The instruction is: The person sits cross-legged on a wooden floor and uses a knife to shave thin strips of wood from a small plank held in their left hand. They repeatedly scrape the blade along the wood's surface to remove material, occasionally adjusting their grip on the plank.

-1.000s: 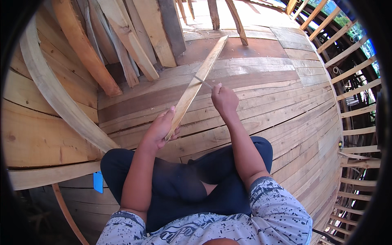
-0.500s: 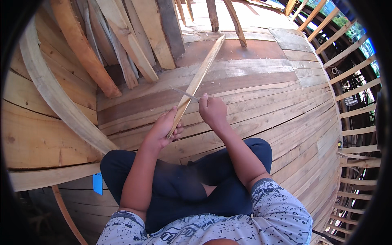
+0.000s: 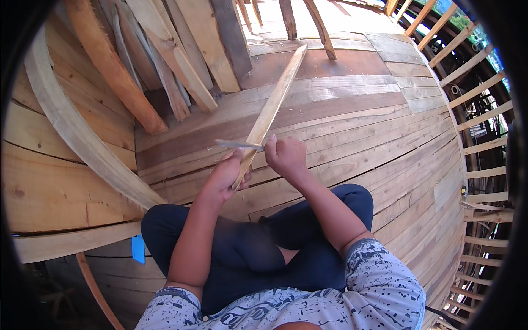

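Observation:
A long, narrow strip of pale wood (image 3: 275, 104) slants up and away to the right, its far end tapering to a point. My left hand (image 3: 226, 173) is closed around the near end of this strip. In my right hand (image 3: 286, 158), a fist, sits the handle of a knife (image 3: 236, 144); the handle itself is hidden by my fingers. The thin blade lies across the strip just beyond my left thumb, its tip pointing left. My crossed legs in dark trousers are beneath both forearms.
I sit on a floor of wooden planks (image 3: 352, 132). Curved timbers (image 3: 113, 71) and upright boards lean at the left, beside a plank wall (image 3: 60, 181). A slatted wooden railing (image 3: 484, 173) curves along the right. A small blue piece (image 3: 138, 249) hangs near my left knee.
My right hand has drawn the knife down the strip toward my left hand. The blade now lies flatter across the wood. My left hand keeps its grip.

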`<state>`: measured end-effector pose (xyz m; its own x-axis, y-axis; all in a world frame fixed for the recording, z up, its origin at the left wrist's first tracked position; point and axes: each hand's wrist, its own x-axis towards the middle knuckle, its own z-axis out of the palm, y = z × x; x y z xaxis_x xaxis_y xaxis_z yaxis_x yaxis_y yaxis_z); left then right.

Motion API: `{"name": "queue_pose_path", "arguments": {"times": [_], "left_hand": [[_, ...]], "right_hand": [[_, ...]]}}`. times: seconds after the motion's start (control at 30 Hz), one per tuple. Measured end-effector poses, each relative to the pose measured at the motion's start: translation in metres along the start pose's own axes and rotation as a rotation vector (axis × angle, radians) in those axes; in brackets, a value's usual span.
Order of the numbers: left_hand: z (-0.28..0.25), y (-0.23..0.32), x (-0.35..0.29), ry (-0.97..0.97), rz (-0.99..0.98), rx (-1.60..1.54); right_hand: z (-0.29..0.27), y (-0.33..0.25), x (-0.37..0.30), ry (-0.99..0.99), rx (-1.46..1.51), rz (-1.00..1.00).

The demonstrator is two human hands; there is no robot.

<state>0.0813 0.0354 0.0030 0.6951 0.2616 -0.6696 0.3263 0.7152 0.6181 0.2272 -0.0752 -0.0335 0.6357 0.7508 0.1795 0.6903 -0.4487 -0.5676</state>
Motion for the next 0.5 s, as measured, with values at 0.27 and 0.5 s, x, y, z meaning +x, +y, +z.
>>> {"name": "queue_pose_path", "arguments": {"times": [0.27,0.5], "left_hand": [[-0.003,0.002,-0.003,-0.021,-0.004,-0.032],[0.002,0.006,-0.003,-0.019,-0.063,-0.158]], "right_hand": [[0.013,0.017,0.013,0.006,0.060,0.093],[0.001,0.049,0.031,-0.002,0.025,0.112]]}}
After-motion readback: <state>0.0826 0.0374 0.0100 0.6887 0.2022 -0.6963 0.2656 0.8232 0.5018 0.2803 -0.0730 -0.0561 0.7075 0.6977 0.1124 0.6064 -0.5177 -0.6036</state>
